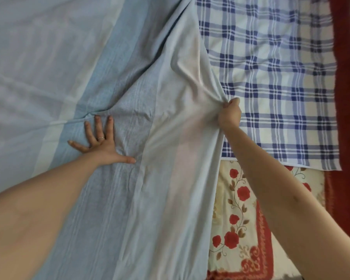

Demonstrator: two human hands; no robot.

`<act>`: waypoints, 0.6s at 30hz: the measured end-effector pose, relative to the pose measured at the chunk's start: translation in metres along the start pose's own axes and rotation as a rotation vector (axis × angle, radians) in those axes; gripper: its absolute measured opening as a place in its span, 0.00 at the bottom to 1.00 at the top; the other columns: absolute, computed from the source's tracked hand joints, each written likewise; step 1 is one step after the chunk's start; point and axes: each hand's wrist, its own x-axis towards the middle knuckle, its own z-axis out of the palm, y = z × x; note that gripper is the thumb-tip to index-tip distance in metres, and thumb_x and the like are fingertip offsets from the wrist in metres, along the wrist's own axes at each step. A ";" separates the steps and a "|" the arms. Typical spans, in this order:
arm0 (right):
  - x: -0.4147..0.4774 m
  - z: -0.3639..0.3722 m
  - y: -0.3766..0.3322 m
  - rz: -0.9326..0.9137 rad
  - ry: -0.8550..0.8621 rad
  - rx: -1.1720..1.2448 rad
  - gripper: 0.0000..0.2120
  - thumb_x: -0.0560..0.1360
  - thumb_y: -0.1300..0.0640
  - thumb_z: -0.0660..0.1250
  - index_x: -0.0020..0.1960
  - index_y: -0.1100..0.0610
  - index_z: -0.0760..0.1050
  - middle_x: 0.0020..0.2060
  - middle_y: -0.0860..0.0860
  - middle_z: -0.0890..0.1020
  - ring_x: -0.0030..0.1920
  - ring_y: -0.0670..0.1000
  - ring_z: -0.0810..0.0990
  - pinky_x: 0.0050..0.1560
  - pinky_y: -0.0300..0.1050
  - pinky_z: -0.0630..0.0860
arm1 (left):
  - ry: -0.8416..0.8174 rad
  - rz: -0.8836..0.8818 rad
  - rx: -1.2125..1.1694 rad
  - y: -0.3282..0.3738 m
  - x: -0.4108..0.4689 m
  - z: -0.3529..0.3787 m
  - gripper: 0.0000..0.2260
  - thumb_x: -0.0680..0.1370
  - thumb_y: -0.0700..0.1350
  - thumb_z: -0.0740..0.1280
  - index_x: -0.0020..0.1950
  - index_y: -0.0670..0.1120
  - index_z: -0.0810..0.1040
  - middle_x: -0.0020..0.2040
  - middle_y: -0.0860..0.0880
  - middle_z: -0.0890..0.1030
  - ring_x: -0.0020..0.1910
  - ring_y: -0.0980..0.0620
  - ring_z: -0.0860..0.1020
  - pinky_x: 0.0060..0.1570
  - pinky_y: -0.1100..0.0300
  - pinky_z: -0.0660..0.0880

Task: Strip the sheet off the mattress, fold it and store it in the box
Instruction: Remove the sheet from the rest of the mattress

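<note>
Bedding fills the whole view, layer over layer. Topmost is the pale blue striped cotton sheet [154, 81], spread under the left fingers and gathered into a ridge that runs up to the right fingertips. The right hand [229, 116] grips the sheet's edge in curled fingers, arm stretched forward, the fabric drawn taut toward it. The left hand [101, 142] lies flat on the sheet, fingers splayed wide and thumb out sideways, a thin ring [101, 137] on one finger, holding nothing. Beyond the right knuckles lies a blue-and-white plaid cloth [271, 77]. Below that wrist is a cream blanket with red roses [236, 209], and a dark red fuzzy blanket [348, 98] lies further out. The likely risk is that the flat left palm pins the sheet while the right pulls, so the fold skews or the edge slips from the grip.
</note>
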 end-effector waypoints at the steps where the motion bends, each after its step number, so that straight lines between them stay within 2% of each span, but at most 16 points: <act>1: 0.002 -0.001 0.007 -0.005 -0.016 -0.056 0.05 0.78 0.65 0.49 0.51 0.57 0.59 0.46 0.53 0.72 0.44 0.54 0.71 0.41 0.47 0.67 | 0.003 -0.004 0.002 -0.001 0.001 0.001 0.69 0.46 0.78 0.68 0.60 0.61 0.15 0.63 0.53 0.15 0.66 0.43 0.20 0.59 0.23 0.36; 5: 0.013 0.012 0.030 -0.055 -0.020 -0.083 0.03 0.79 0.63 0.50 0.51 0.56 0.59 0.44 0.53 0.73 0.42 0.54 0.71 0.38 0.47 0.64 | 0.027 -0.005 0.009 -0.003 0.006 0.007 0.68 0.46 0.78 0.68 0.59 0.61 0.15 0.64 0.53 0.15 0.67 0.43 0.21 0.58 0.24 0.36; 8: 0.012 0.019 0.035 0.012 0.049 0.058 0.01 0.81 0.59 0.54 0.51 0.56 0.62 0.39 0.47 0.72 0.42 0.52 0.72 0.40 0.46 0.68 | 0.043 -0.001 0.015 0.000 0.005 0.005 0.68 0.47 0.77 0.69 0.60 0.61 0.15 0.66 0.52 0.17 0.68 0.43 0.22 0.58 0.24 0.36; 10: 0.000 0.022 0.038 0.063 0.094 0.185 0.06 0.81 0.53 0.57 0.52 0.56 0.65 0.38 0.44 0.71 0.42 0.49 0.73 0.43 0.43 0.70 | 0.051 -0.007 0.016 -0.001 0.003 0.006 0.68 0.47 0.77 0.69 0.60 0.61 0.15 0.68 0.52 0.19 0.69 0.42 0.23 0.58 0.24 0.36; 11: -0.009 0.025 0.042 0.077 0.103 0.196 0.09 0.81 0.50 0.58 0.52 0.56 0.66 0.38 0.44 0.72 0.39 0.47 0.73 0.40 0.42 0.69 | 0.050 -0.009 0.013 -0.001 0.002 0.005 0.68 0.47 0.77 0.69 0.60 0.61 0.15 0.68 0.52 0.19 0.69 0.42 0.23 0.58 0.24 0.36; 13: -0.029 0.033 0.055 0.092 0.113 0.151 0.12 0.80 0.47 0.59 0.48 0.56 0.67 0.36 0.45 0.72 0.34 0.45 0.70 0.34 0.42 0.66 | 0.049 -0.009 0.016 0.000 0.000 0.005 0.68 0.47 0.77 0.69 0.61 0.60 0.15 0.68 0.52 0.19 0.69 0.42 0.23 0.58 0.24 0.37; 16: -0.049 0.037 0.077 0.052 0.145 -0.052 0.18 0.81 0.48 0.55 0.36 0.56 0.61 0.30 0.48 0.68 0.29 0.48 0.66 0.33 0.45 0.62 | 0.062 -0.014 0.024 0.001 0.000 0.005 0.69 0.47 0.77 0.69 0.63 0.60 0.17 0.68 0.52 0.19 0.69 0.43 0.23 0.58 0.24 0.37; 18: -0.044 0.031 0.084 -0.042 0.170 -0.210 0.19 0.82 0.47 0.53 0.38 0.58 0.63 0.30 0.49 0.69 0.31 0.52 0.68 0.35 0.46 0.63 | 0.080 -0.009 0.024 0.001 0.003 0.008 0.69 0.47 0.76 0.69 0.64 0.60 0.17 0.68 0.52 0.19 0.69 0.43 0.23 0.58 0.24 0.37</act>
